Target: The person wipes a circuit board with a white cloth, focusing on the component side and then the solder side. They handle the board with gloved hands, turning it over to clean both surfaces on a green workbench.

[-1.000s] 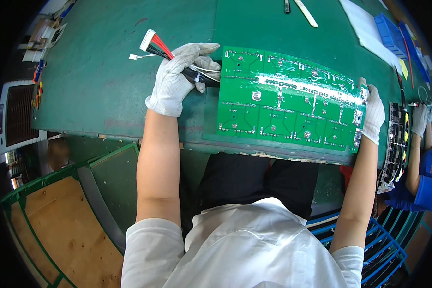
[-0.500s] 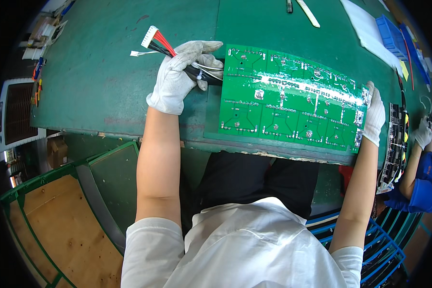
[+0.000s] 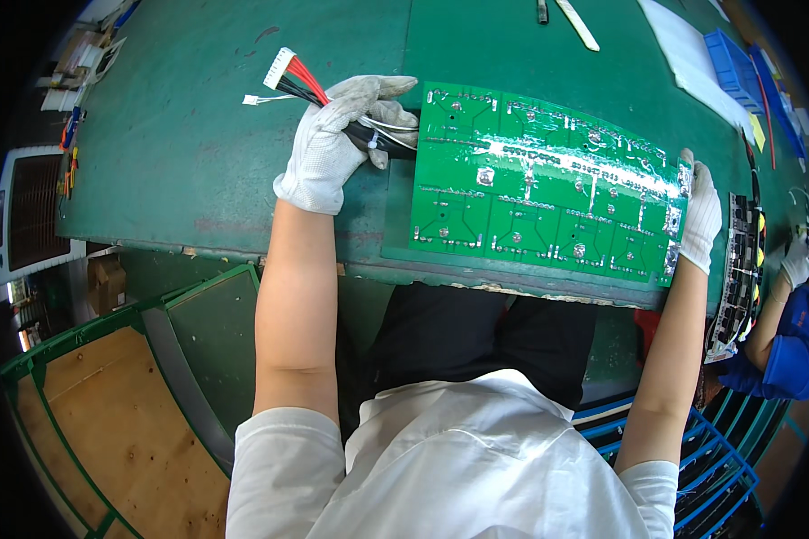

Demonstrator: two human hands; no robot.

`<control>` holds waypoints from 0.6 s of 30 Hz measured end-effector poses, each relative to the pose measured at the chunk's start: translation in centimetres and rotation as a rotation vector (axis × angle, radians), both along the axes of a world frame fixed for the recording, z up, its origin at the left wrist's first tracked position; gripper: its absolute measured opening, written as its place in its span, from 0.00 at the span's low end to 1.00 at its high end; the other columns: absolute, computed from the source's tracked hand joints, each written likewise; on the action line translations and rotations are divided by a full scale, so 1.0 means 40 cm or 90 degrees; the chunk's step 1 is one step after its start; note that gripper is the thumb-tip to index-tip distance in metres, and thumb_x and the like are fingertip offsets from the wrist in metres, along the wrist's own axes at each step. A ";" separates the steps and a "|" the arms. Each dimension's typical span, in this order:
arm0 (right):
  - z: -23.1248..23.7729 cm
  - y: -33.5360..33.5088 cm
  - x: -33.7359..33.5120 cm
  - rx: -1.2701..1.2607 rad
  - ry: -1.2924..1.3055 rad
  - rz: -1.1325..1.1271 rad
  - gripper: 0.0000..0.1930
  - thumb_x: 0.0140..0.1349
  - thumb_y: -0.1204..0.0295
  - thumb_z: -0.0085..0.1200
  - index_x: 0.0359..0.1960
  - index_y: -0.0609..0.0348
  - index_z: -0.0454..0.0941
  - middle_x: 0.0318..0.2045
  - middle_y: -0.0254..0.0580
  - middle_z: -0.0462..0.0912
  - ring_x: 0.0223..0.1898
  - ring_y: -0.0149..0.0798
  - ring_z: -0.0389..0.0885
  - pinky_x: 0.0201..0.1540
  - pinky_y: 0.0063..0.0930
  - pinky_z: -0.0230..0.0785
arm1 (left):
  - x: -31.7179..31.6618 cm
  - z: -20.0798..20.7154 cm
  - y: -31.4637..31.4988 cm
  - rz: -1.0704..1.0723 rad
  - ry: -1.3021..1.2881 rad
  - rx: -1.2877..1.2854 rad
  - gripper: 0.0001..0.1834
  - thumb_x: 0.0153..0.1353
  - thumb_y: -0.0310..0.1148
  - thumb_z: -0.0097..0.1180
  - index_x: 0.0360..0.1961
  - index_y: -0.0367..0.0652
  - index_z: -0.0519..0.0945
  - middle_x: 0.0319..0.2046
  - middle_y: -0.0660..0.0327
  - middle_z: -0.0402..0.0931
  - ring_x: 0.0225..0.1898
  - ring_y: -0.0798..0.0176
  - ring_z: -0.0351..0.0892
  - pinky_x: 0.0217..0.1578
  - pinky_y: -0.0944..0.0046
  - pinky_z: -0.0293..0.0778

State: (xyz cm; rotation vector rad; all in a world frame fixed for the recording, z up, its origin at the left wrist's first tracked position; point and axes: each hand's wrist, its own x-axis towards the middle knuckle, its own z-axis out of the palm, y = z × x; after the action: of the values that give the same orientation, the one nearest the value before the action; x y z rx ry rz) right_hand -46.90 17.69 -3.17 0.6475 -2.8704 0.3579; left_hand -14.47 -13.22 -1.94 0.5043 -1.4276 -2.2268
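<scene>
A long green circuit board is held over the near edge of the table, its soldered side facing up and glinting. Closed round its right end is my gloved right hand, the fingers partly hidden behind the board. At the board's left end my gloved left hand is wrapped round a wire harness of red, black and white wires. A white multi-pin connector and a small white plug stick out past that hand. Dark tied wires run from the grip toward the board's left edge.
The green table spans the front. Another populated board lies on the right, beside a co-worker's gloved hand. A blue bin and white foam sheet sit far right. A wood-lined green cart stands lower left.
My hands, the board and the harness stay almost still. At the far right the co-worker's hand has shifted slightly downward.
</scene>
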 end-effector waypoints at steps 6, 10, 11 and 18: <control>-0.003 -0.002 -0.004 0.011 -0.004 -0.001 0.36 0.60 0.37 0.41 0.48 0.61 0.75 0.37 0.59 0.82 0.43 0.57 0.80 0.42 0.45 0.71 | -0.004 0.005 0.007 0.027 -0.037 -0.024 0.30 0.63 0.44 0.49 0.53 0.23 0.70 0.28 0.52 0.79 0.26 0.60 0.81 0.13 0.72 0.68; -0.004 0.004 -0.003 -0.001 -0.001 0.006 0.36 0.60 0.37 0.42 0.48 0.61 0.76 0.37 0.59 0.82 0.42 0.57 0.80 0.42 0.45 0.71 | -0.004 -0.001 0.003 0.020 -0.032 -0.032 0.29 0.64 0.44 0.48 0.53 0.23 0.70 0.28 0.51 0.79 0.26 0.60 0.81 0.13 0.72 0.68; -0.003 0.003 -0.001 -0.003 0.000 0.010 0.36 0.59 0.37 0.42 0.48 0.61 0.76 0.37 0.59 0.82 0.42 0.57 0.80 0.42 0.45 0.71 | -0.003 -0.003 0.003 0.020 -0.030 -0.032 0.29 0.64 0.44 0.48 0.52 0.23 0.70 0.28 0.51 0.79 0.26 0.60 0.81 0.14 0.72 0.68; 0.000 0.000 0.002 0.014 0.008 0.000 0.35 0.59 0.38 0.43 0.47 0.61 0.76 0.36 0.59 0.82 0.42 0.56 0.81 0.41 0.44 0.71 | -0.001 -0.006 -0.004 0.001 -0.003 -0.011 0.24 0.63 0.42 0.51 0.49 0.29 0.75 0.29 0.53 0.82 0.29 0.57 0.84 0.14 0.72 0.67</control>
State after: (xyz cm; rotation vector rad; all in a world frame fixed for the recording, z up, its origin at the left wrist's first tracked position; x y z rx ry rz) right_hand -46.82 17.68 -3.18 0.6501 -2.8663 0.3219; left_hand -14.51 -13.36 -2.19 0.5046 -1.4464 -2.2112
